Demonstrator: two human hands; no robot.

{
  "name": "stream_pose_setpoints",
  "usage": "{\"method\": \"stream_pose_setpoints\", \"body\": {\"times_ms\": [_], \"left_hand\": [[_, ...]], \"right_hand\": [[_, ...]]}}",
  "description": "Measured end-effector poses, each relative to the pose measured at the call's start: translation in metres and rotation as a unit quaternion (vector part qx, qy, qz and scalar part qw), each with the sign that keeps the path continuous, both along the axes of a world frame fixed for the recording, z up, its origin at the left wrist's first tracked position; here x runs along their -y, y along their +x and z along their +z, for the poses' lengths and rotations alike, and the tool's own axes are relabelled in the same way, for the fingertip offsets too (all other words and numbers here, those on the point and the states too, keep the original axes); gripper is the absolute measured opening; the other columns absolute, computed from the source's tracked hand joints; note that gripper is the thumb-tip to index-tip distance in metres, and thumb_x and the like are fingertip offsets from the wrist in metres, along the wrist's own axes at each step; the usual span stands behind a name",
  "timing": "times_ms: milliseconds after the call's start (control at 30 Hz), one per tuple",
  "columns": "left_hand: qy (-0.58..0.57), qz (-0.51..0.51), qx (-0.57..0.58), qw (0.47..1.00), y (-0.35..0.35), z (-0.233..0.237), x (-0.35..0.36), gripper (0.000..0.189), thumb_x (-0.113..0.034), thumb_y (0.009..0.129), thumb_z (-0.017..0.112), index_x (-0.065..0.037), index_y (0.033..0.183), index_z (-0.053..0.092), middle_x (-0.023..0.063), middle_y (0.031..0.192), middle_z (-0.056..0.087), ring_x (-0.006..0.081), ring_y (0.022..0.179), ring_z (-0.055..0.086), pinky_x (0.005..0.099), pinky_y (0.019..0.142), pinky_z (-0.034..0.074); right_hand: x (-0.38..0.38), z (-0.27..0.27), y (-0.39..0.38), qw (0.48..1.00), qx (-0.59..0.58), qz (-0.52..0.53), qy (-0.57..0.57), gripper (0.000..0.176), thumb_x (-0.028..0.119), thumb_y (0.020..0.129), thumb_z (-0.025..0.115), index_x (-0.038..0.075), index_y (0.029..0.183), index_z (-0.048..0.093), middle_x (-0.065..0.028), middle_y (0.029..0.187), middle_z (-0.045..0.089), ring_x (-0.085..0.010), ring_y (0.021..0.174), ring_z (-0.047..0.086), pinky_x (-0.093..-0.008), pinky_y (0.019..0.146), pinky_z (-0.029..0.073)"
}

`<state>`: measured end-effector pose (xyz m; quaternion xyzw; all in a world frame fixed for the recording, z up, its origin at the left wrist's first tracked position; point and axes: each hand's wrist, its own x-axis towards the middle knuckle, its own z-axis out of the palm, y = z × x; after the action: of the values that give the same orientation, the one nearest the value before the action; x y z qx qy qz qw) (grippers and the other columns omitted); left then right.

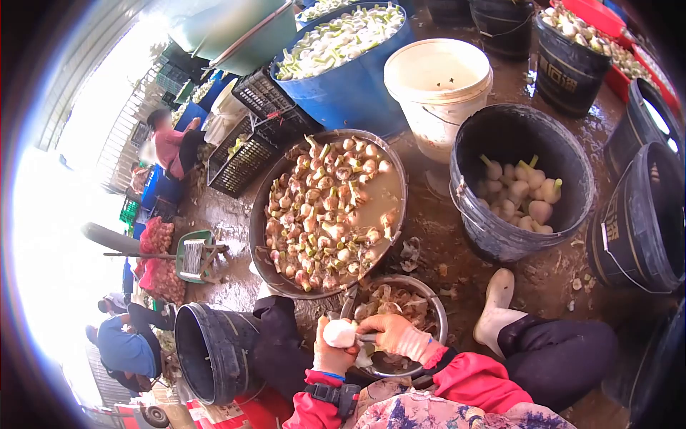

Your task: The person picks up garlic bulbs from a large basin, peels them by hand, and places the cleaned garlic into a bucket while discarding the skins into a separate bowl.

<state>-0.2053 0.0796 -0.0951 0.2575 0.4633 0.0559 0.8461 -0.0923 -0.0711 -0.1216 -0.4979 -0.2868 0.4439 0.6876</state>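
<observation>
My left hand [330, 355] is closed round a white peeled garlic bulb [339, 333], held over the near side of a metal bowl. In my right hand [401, 336] is a small knife [368, 337], its blade against or close beside the bulb; the hand hides most of its handle. Papery garlic skins [400, 304] fill much of the metal bowl [441, 322] below. Just beyond stands a wide round basin [259, 247] of murky water with many unpeeled garlic bulbs [321, 207]. Several pale peeled bulbs [525, 189] lie inside a black bucket [500, 239] to the right.
A white bucket [436, 93] and a blue tub [336, 89] heaped with pale garlic stand behind. Black crates [239, 154] sit left of the tub. More black buckets [632, 229] line the right. Another black bucket [214, 354] tilts at the left. People sit farther left on wet ground.
</observation>
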Motion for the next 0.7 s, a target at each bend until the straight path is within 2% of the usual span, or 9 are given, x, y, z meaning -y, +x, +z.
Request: {"method": "stream_pose_setpoints", "body": {"times_ms": [67, 167, 300, 433, 467, 500, 567, 633, 700], "left_hand": [[0.024, 0.035, -0.027, 0.999, -0.001, -0.004, -0.008, 0.056, -0.062, 0.084, 0.05, -0.007, 0.094, 0.061, 0.0056, 0.077, 0.06, 0.0185, 0.063, 0.051, 0.0299, 0.049, 0.036], [0.084, 0.011, -0.054, 0.995, -0.005, -0.016, -0.021, 0.059, -0.063, 0.086, 0.045, -0.008, 0.101, 0.059, 0.0072, 0.091, 0.06, 0.02, 0.076, 0.054, 0.031, 0.055, 0.041], [0.057, 0.092, -0.035, 0.994, 0.051, -0.007, -0.014, 0.049, -0.05, 0.09, 0.05, -0.008, 0.114, 0.051, 0.0101, 0.111, 0.054, 0.0303, 0.104, 0.055, 0.0418, 0.081, 0.05], [0.389, -0.181, 0.151, 0.891, 0.152, 0.017, 0.032, 0.054, -0.055, 0.091, 0.046, -0.008, 0.118, 0.052, 0.0116, 0.113, 0.054, 0.0302, 0.102, 0.057, 0.04, 0.084, 0.05], [0.231, -0.167, 0.154, 0.946, 0.183, 0.044, 0.046, 0.056, -0.056, 0.091, 0.045, -0.008, 0.12, 0.052, 0.0124, 0.114, 0.055, 0.0299, 0.101, 0.058, 0.04, 0.083, 0.051], [0.065, -0.151, 0.153, 0.975, 0.21, 0.069, 0.056, 0.058, -0.057, 0.092, 0.044, -0.008, 0.122, 0.052, 0.0131, 0.116, 0.056, 0.0295, 0.1, 0.06, 0.04, 0.082, 0.052], [-0.003, -0.247, 0.317, 0.915, 0.24, 0.087, 0.064, 0.063, -0.06, 0.09, 0.043, -0.007, 0.124, 0.052, 0.0136, 0.119, 0.057, 0.0278, 0.098, 0.062, 0.0395, 0.081, 0.053], [0.104, -0.243, 0.287, 0.921, 0.264, 0.081, 0.053, 0.058, -0.054, 0.091, 0.049, -0.007, 0.125, 0.052, 0.0114, 0.114, 0.061, 0.0255, 0.096, 0.063, 0.0393, 0.079, 0.052], [0.237, -0.206, 0.157, 0.936, 0.288, 0.042, 0.026, 0.046, -0.035, 0.095, 0.051, -0.003, 0.128, 0.048, 0.0104, 0.119, 0.059, 0.0228, 0.096, 0.062, 0.0354, 0.081, 0.053]], "right_hand": [[0.01, -0.004, 0.008, 0.987, 0.028, 0.08, -0.139, 0.029, -0.002, 0.08, 0.061, 0.006, 0.107, 0.066, -0.0009, 0.089, 0.068, -0.0102, 0.08, 0.056, -0.0255, 0.073, 0.046], [0.022, -0.001, 0.017, 0.987, -0.089, 0.112, -0.077, 0.019, 0.007, 0.081, 0.068, 0.006, 0.101, 0.068, 0.0006, 0.085, 0.067, -0.0097, 0.078, 0.057, -0.0259, 0.071, 0.045], [0.018, -0.028, 0.012, 0.96, 0.133, 0.146, -0.197, 0.028, 0.01, 0.076, 0.063, 0.012, 0.103, 0.068, -0.007, 0.094, 0.069, -0.0181, 0.086, 0.063, -0.0292, 0.079, 0.047], [0.008, -0.044, 0.002, 0.931, 0.094, 0.193, -0.294, 0.035, 0.018, 0.072, 0.061, 0.008, 0.106, 0.065, -0.0122, 0.094, 0.069, -0.0233, 0.084, 0.064, -0.0342, 0.076, 0.049], [0.008, -0.031, 0.006, 0.926, 0.13, 0.161, -0.316, 0.025, 0.013, 0.076, 0.058, 0.016, 0.098, 0.069, -0.0022, 0.064, 0.062, -0.0161, 0.06, 0.056, -0.0305, 0.058, 0.045], [0.008, -0.036, 0.007, 0.93, 0.114, 0.147, -0.316, 0.028, 0.013, 0.077, 0.058, 0.018, 0.102, 0.07, -0.0023, 0.064, 0.063, -0.0145, 0.059, 0.056, -0.0301, 0.058, 0.045], [-0.001, -0.057, 0.004, 0.954, 0.004, 0.131, -0.269, 0.032, 0.012, 0.078, 0.057, 0.02, 0.107, 0.069, -0.0048, 0.07, 0.066, -0.0168, 0.062, 0.058, -0.0311, 0.06, 0.046], [0.008, -0.055, 0.01, 0.953, 0.117, 0.11, -0.256, 0.039, 0.012, 0.078, 0.055, 0.02, 0.115, 0.065, -0.0076, 0.085, 0.068, -0.0227, 0.072, 0.063, -0.0337, 0.067, 0.048], [0.003, -0.047, 0.016, 0.931, 0.068, 0.147, -0.326, 0.043, 0.009, 0.078, 0.052, 0.02, 0.119, 0.061, -0.0089, 0.088, 0.069, -0.025, 0.077, 0.063, -0.0338, 0.07, 0.048]]}}
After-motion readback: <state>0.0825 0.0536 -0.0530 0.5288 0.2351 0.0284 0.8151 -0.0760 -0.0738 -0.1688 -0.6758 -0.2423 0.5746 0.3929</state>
